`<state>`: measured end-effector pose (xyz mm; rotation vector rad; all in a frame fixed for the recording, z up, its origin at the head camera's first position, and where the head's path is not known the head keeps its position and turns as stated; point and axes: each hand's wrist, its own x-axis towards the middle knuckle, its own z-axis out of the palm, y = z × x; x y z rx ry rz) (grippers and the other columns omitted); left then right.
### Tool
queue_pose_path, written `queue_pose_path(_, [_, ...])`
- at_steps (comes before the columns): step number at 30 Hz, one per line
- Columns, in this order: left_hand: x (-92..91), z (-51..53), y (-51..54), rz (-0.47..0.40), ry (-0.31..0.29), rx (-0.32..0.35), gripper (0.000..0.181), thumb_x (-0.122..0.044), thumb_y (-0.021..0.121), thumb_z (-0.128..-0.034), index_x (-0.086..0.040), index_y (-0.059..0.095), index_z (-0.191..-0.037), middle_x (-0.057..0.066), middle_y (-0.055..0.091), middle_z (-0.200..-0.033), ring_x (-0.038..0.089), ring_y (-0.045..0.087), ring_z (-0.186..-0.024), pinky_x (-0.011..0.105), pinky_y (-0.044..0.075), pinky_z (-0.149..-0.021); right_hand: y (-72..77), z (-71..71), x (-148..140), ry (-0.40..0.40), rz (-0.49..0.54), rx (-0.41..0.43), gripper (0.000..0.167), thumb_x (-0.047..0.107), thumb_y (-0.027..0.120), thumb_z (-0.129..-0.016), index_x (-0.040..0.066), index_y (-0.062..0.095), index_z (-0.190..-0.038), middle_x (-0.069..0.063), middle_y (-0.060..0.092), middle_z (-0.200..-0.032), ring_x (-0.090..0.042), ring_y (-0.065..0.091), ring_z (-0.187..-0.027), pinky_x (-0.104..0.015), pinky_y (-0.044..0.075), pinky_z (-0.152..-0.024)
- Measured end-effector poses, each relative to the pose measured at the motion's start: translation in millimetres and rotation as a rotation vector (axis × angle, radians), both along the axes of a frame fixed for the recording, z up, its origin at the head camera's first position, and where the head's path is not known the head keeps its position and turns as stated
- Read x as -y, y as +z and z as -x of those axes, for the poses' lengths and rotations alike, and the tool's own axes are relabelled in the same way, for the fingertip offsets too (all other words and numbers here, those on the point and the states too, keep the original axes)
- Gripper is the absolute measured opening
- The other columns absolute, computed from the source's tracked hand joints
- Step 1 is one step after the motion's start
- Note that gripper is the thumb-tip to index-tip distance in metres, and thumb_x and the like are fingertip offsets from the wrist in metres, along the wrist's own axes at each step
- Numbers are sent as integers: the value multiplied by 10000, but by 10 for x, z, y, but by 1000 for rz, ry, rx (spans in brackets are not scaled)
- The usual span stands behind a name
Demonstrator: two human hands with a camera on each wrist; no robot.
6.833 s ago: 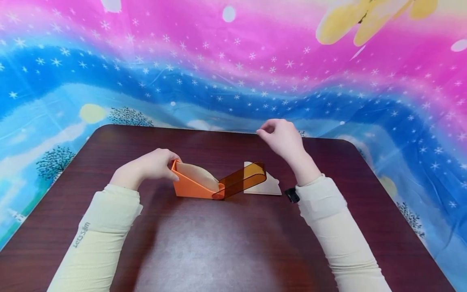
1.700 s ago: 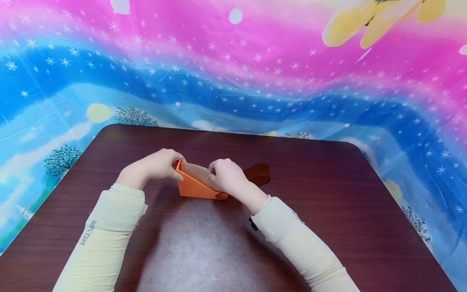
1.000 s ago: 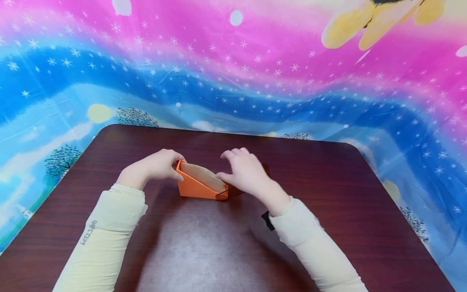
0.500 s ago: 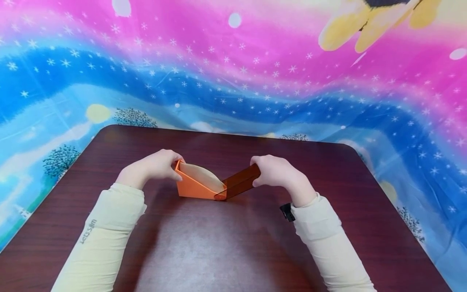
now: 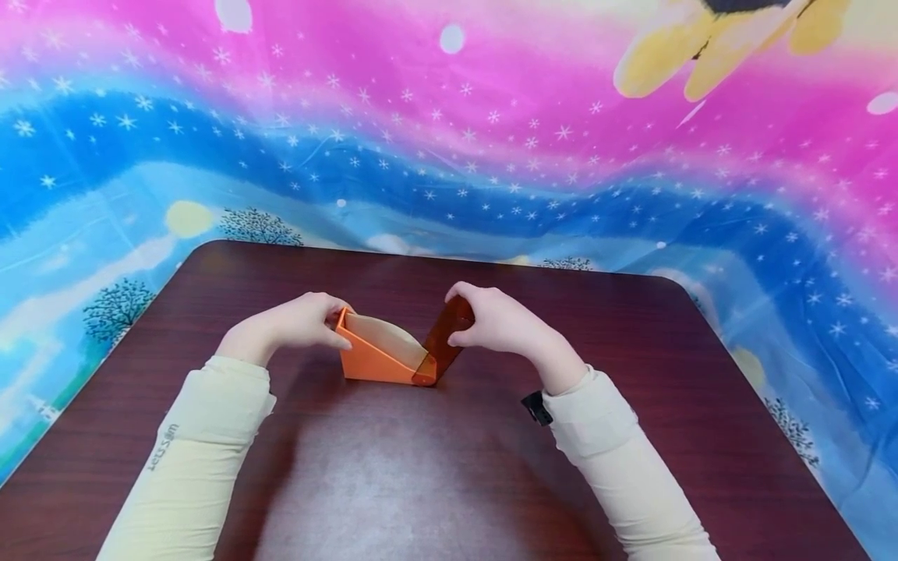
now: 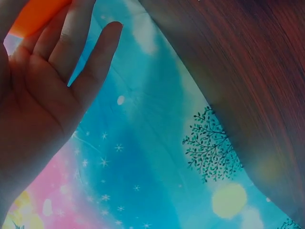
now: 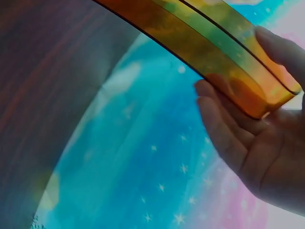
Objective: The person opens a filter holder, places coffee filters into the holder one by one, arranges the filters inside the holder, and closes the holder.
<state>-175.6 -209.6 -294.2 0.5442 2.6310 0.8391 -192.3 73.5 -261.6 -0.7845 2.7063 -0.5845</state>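
An orange coffee filter box stands on the table in the head view, with tan paper coffee filters rising above its sloped sides. My left hand grips its tall left end, thumb on the near side. In the left wrist view only an orange corner of the box shows behind that hand's fingers. Hinged at the low right end, the amber see-through lid is tilted steeply up. My right hand holds the lid's free end between thumb and fingers, as the right wrist view also shows.
The dark wood table reaches back to a colourful snow-scene cloth hanging behind it and at its sides. A black band is on the right wrist, by the cuff of the pale sleeve.
A pale filter seen on the table earliest is gone from there. My right hand has left the filters, taken the lid's end and swung it up leftward. My left hand keeps its hold.
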Motion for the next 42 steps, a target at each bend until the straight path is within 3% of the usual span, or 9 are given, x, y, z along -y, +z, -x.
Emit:
queue_pose_path(7, [21,-9,-12,-16,-13,5,288,-131,707,-804,22,615,-1030,43,613,-803,137,508,-717,267,444,-679,-165,-13,180,-75,166,-5,526,275,757,-774,119,476,-1189,-24,616,-969,-167,564,-842,-304,491,-742])
queue_pose_path(16, [33,-9,-76,-22,-3,30,333,-165,706,-812,26,604,-1066,69,650,-894,144,554,-772,297,492,-736,-406,-100,352,-112,286,-75,411,309,743,-786,137,538,-1098,-4,635,-968,-195,580,-878,-302,490,-766])
queue_pose_path(24, [19,-7,-118,-15,-2,15,363,-192,704,-815,15,606,-1096,87,656,-952,171,568,-833,366,507,-811,-522,-121,402,-85,244,-117,458,325,716,-813,103,538,-1172,-40,638,-972,-241,571,-857,-320,482,-734])
queue_pose_path(27, [4,-5,-137,-15,1,13,371,-201,706,-815,8,605,-1105,97,653,-977,186,569,-858,391,505,-841,-544,-121,407,-89,212,-128,488,334,715,-812,100,538,-1201,-48,640,-980,-250,568,-917,-383,450,-863])
queue_pose_path(31, [-22,10,-163,-19,1,7,381,-212,707,-814,0,603,-1112,104,651,-992,196,576,-868,403,505,-852,-576,-102,410,-88,176,-145,518,357,712,-810,102,539,-1227,-50,647,-1038,-240,574,-998,-450,316,-1042])
queue_pose_path(42, [-108,49,-224,-14,-4,-40,415,-237,695,-826,-5,599,-1157,100,664,-1036,230,579,-947,448,457,-926,-637,-54,387,-95,142,-180,506,368,708,-810,127,567,-1232,-21,653,-1132,-209,579,-1037,-441,287,-1047])
